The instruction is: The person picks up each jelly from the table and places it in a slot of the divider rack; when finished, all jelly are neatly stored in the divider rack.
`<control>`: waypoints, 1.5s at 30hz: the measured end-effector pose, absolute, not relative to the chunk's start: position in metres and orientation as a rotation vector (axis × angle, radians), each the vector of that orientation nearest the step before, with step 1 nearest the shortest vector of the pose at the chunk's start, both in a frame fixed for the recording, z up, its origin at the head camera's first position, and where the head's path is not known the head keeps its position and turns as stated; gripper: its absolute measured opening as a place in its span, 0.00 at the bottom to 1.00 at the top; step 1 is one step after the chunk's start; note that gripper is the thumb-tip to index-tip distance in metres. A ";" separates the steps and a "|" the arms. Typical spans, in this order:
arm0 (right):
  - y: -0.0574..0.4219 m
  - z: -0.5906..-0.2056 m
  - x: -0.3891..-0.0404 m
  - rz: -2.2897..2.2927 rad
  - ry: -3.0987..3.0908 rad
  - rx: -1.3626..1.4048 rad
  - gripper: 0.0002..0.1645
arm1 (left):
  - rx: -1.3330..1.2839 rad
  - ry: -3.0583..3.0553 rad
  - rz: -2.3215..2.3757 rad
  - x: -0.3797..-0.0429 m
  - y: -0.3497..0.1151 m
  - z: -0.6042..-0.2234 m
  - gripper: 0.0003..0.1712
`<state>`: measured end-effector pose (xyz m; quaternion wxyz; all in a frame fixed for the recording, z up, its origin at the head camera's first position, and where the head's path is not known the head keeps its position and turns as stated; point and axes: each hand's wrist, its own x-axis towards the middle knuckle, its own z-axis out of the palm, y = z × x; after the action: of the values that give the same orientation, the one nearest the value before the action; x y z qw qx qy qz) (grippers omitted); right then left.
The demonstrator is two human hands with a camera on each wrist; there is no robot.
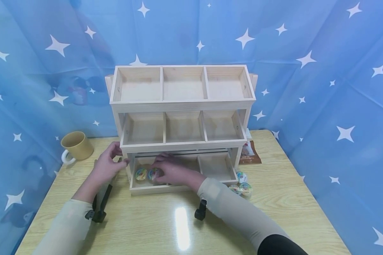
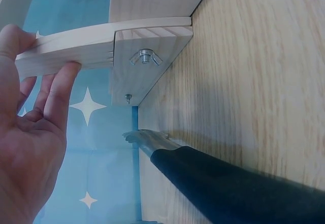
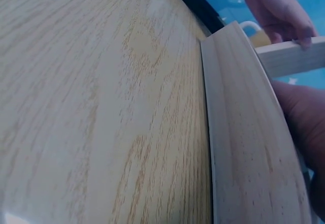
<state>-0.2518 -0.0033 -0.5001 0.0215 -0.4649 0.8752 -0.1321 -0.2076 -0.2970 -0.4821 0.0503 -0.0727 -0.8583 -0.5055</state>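
Note:
A three-tier wooden rack (image 1: 182, 106) stands on the table, each tier split into three compartments. My left hand (image 1: 107, 166) grips the rack's side upright (image 2: 76, 43), thumb on one face and fingers on the other in the left wrist view. Inside the bottom tier's left compartment, my right hand (image 1: 175, 172) pinches a small round jelly cup (image 1: 154, 174) with a printed lid. Beside it sits another jelly cup (image 1: 141, 174) with a yellowish lid. In the right wrist view the tray's front board (image 3: 249, 132) hides the cups and most of the right hand.
Several more jelly cups (image 1: 245, 189) lie by the rack's right foot, with a brown packet (image 1: 250, 156) behind them. A yellow mug (image 1: 78, 146) stands at the back left. Near the left forearm lies a black-handled metal tool (image 2: 223, 176). A starry blue curtain surrounds the table.

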 end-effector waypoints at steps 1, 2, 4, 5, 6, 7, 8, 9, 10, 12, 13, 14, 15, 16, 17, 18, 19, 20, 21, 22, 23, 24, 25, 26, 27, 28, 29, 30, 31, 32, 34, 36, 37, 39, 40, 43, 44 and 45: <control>-0.003 -0.500 -0.252 -0.413 2.712 -1.434 0.32 | -0.221 -2.613 -1.539 -0.207 -0.297 -0.482 0.34; -0.003 -0.500 -0.251 -0.419 2.711 -1.430 0.32 | -0.221 -2.614 -1.540 -0.207 -0.297 -0.482 0.34; -0.003 -0.500 -0.251 -0.445 2.707 -1.422 0.32 | -0.222 -2.615 -1.543 -0.208 -0.297 -0.482 0.34; -0.002 -0.501 -0.251 -0.458 2.706 -1.421 0.32 | -0.221 -2.615 -1.545 -0.208 -0.297 -0.482 0.34; -0.002 -0.501 -0.250 -0.475 2.705 -1.419 0.32 | -0.219 -2.615 -1.547 -0.208 -0.297 -0.482 0.34; -0.002 -0.501 -0.250 -0.489 2.706 -1.421 0.32 | -0.218 -2.617 -1.548 -0.208 -0.297 -0.482 0.34; -0.001 -0.501 -0.250 -0.501 2.707 -1.425 0.32 | -0.218 -2.617 -1.551 -0.208 -0.298 -0.482 0.34; 0.000 -0.500 -0.249 -0.514 2.708 -1.427 0.31 | -0.218 -2.615 -1.552 -0.208 -0.298 -0.482 0.34; 0.002 -0.499 -0.248 -0.533 2.707 -1.432 0.31 | -0.217 -2.615 -1.551 -0.208 -0.297 -0.482 0.34; 0.005 -0.497 -0.246 -0.571 2.703 -1.440 0.31 | -0.217 -2.613 -1.549 -0.207 -0.297 -0.482 0.33; 0.008 -0.496 -0.244 -0.601 2.698 -1.445 0.31 | -0.217 -2.611 -1.548 -0.207 -0.297 -0.483 0.33; 0.011 -0.494 -0.242 -0.634 2.693 -1.443 0.31 | -0.218 -2.608 -1.548 -0.206 -0.297 -0.483 0.32; 0.015 -0.493 -0.240 -0.669 2.690 -1.437 0.31 | -0.219 -2.606 -1.547 -0.206 -0.297 -0.482 0.32; 0.019 -0.491 -0.238 -0.705 2.685 -1.428 0.30 | -0.218 -2.605 -1.547 -0.205 -0.297 -0.482 0.32; 0.024 -0.489 -0.235 -0.734 2.683 -1.411 0.30 | -0.218 -2.603 -1.545 -0.205 -0.297 -0.482 0.32; 0.030 -0.487 -0.232 -0.771 2.680 -1.381 0.30 | -0.218 -2.599 -1.548 -0.205 -0.297 -0.481 0.32; 0.036 -0.484 -0.229 -0.810 2.668 -1.354 0.30 | -0.219 -2.598 -1.548 -0.205 -0.297 -0.481 0.32; 0.043 -0.481 -0.225 -0.838 2.661 -1.330 0.29 | -0.220 -2.598 -1.548 -0.205 -0.297 -0.481 0.32; 0.050 -0.479 -0.221 -0.866 2.655 -1.304 0.29 | -0.219 -2.598 -1.546 -0.205 -0.298 -0.481 0.32; 0.058 -0.477 -0.218 -0.899 2.648 -1.278 0.29 | -0.220 -2.598 -1.545 -0.204 -0.298 -0.481 0.32; 0.066 -0.475 -0.214 -0.928 2.644 -1.257 0.29 | -0.220 -2.598 -1.543 -0.204 -0.298 -0.481 0.32; 0.074 -0.474 -0.211 -0.958 2.644 -1.242 0.28 | -0.223 -2.600 -1.542 -0.205 -0.298 -0.481 0.32; 0.082 -0.474 -0.209 -0.978 2.648 -1.240 0.27 | -0.223 -2.600 -1.541 -0.205 -0.298 -0.481 0.32; 0.090 -0.474 -0.207 -0.988 2.667 -1.240 0.27 | -0.224 -2.600 -1.540 -0.205 -0.298 -0.481 0.32; 0.098 -0.474 -0.205 -1.003 2.681 -1.230 0.27 | -0.222 -2.599 -1.540 -0.205 -0.298 -0.481 0.32; 0.106 -0.473 -0.203 -1.021 2.692 -1.221 0.26 | -0.222 -2.599 -1.541 -0.205 -0.298 -0.481 0.32; 0.115 -0.473 -0.200 -1.030 2.710 -1.215 0.26 | -0.220 -2.598 -1.543 -0.206 -0.298 -0.481 0.32; 0.123 -0.473 -0.198 -1.047 2.725 -1.207 0.27 | -0.217 -2.599 -1.542 -0.205 -0.298 -0.481 0.32; 0.132 -0.474 -0.196 -1.060 2.741 -1.198 0.27 | -0.215 -2.597 -1.544 -0.205 -0.298 -0.481 0.33; 0.142 -0.473 -0.193 -1.076 2.756 -1.190 0.27 | -0.213 -2.598 -1.543 -0.205 -0.297 -0.480 0.33; 0.161 -0.473 -0.188 -1.097 2.794 -1.165 0.26 | -0.215 -2.598 -1.540 -0.205 -0.297 -0.480 0.33; 0.180 -0.475 -0.183 -1.108 2.840 -1.144 0.26 | -0.219 -2.594 -1.539 -0.204 -0.295 -0.479 0.33; 0.190 -0.476 -0.180 -1.107 2.865 -1.131 0.25 | -0.222 -2.592 -1.541 -0.204 -0.295 -0.479 0.33; 0.208 -0.478 -0.174 -1.111 2.913 -1.101 0.26 | -0.229 -2.592 -1.543 -0.205 -0.294 -0.479 0.33; 0.216 -0.480 -0.172 -1.121 2.931 -1.083 0.26 | -0.230 -2.593 -1.544 -0.205 -0.294 -0.479 0.33; 0.237 -0.486 -0.164 -1.156 2.966 -1.027 0.28 | -0.225 -2.603 -1.538 -0.204 -0.294 -0.478 0.32; 0.242 -0.488 -0.162 -1.172 2.967 -1.001 0.29 | -0.217 -2.603 -1.529 -0.204 -0.295 -0.478 0.32; 0.247 -0.490 -0.161 -1.181 2.968 -0.973 0.29 | -0.209 -2.601 -1.521 -0.203 -0.295 -0.477 0.31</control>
<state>-0.1613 0.2474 -0.4896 -0.0986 -0.2899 0.8845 -0.3520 -0.2031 -0.2950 -0.4772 0.0605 -0.0691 -0.8597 -0.5025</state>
